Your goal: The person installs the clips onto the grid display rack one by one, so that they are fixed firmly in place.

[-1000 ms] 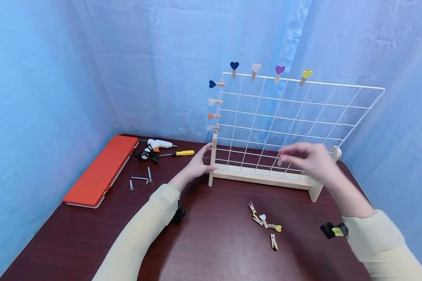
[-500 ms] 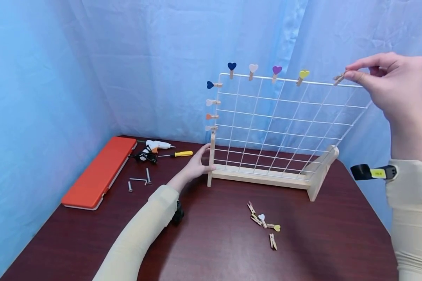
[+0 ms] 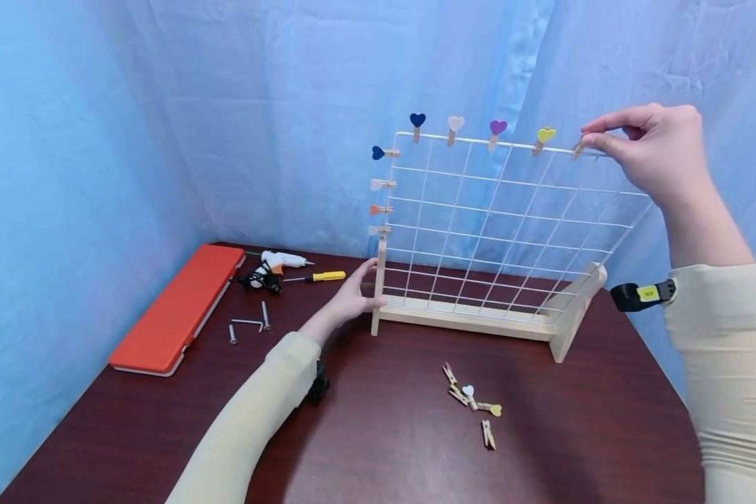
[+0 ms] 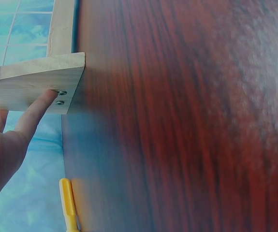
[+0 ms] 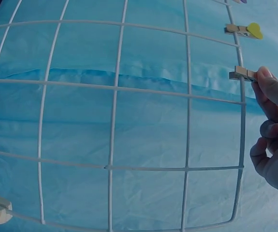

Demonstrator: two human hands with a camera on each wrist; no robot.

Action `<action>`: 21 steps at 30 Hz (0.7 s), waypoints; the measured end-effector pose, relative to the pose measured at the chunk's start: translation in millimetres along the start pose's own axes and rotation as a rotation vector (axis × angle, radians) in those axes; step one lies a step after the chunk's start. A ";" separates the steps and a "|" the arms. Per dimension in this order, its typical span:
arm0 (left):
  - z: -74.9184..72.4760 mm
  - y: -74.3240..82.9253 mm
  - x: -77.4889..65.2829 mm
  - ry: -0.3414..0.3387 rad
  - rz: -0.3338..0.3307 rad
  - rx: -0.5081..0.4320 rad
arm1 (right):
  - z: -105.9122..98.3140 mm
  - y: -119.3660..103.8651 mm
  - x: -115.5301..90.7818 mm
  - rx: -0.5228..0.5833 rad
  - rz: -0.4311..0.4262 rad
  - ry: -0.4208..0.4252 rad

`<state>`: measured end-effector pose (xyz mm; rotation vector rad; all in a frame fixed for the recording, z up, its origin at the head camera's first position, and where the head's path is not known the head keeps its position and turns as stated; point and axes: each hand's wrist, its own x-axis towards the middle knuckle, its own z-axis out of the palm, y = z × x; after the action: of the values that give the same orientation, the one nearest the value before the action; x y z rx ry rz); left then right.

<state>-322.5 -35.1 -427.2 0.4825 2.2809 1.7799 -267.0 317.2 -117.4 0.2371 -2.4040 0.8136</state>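
My right hand [image 3: 658, 150] pinches a small wooden clothespin [image 5: 241, 73] between thumb and fingertips. Its end overlaps the top wire of a white wire grid panel [image 3: 437, 136], just right of a clothespin with a yellow heart [image 3: 546, 136]. My fingers hide the pinned end. Down at the left, my left hand [image 3: 351, 297] holds the wooden side leg [image 3: 379, 280] of the grid's stand, thumb on one face and fingers on the other. In the left wrist view one fingertip lies by two screws in that leg. Several heart clothespins line the top and left wires.
Several loose clothespins [image 3: 488, 435] lie on the dark wood table in front of the stand. At the left are a red case [image 3: 179, 308], a glue gun [image 3: 283, 260], a yellow screwdriver [image 3: 329, 276], and bolts with a hex key [image 3: 247, 321]. Pale blue curtains hang behind.
My right hand has risen from in front of the grid to its top wire, then shifted left along it toward the yellow-heart clothespin, carrying the clothespin. The left hand stays on the leg.
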 end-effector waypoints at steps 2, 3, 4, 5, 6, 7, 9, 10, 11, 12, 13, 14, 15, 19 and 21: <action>0.2 0.1 0.2 -0.005 0.000 -0.004 | 1.7 0.9 -0.8 -0.004 -0.005 -0.012; 0.3 -0.1 0.4 -0.006 -0.001 -0.008 | 2.3 1.0 -1.2 -0.004 -0.005 -0.016; 0.3 0.1 0.3 -0.005 0.000 -0.008 | 2.8 1.1 -1.6 -0.001 -0.006 -0.020; 0.2 0.1 0.3 -0.003 0.001 -0.007 | 3.0 1.0 -1.9 0.001 -0.007 -0.021; 0.2 -0.2 0.7 -0.002 0.000 -0.009 | 3.0 0.8 -2.3 -0.006 -0.009 -0.021; 0.0 -0.5 0.8 0.003 -0.002 -0.007 | 2.9 0.4 -2.7 -0.009 -0.011 -0.019; 0.0 -0.9 0.8 0.014 -0.003 -0.004 | 3.1 -0.8 -4.2 -0.015 -0.039 0.012; 0.0 -1.1 0.8 0.016 -0.002 -0.005 | 3.3 -1.6 -6.0 -0.016 -0.061 0.035; 0.2 -1.2 0.6 0.017 -0.002 -0.003 | 4.2 -2.1 -8.0 -0.013 -0.104 0.069; 0.4 -1.1 0.3 0.017 0.001 -0.002 | 5.5 -2.4 -10.7 -0.004 -0.165 0.102; 0.7 -0.8 -0.3 0.017 0.001 -0.001 | 8.0 -2.7 -14.4 0.011 -0.228 0.133; 1.0 -0.7 -0.7 0.018 0.001 0.000 | 11.8 -3.0 -18.7 0.025 -0.296 0.159; 1.3 -0.5 -1.1 0.019 0.001 0.001 | 16.6 -3.0 -24.2 0.044 -0.357 0.167; 1.8 0.2 -1.9 0.027 0.001 0.002 | 47.8 3.2 -52.0 0.082 -0.525 0.051; 1.7 0.4 -1.9 0.031 0.001 0.003 | 68.8 11.4 -69.2 0.079 -0.538 -0.057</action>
<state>-320.1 -34.2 -427.2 0.4605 2.3043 1.7971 -247.1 283.6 -207.6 0.9019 -2.1961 0.6504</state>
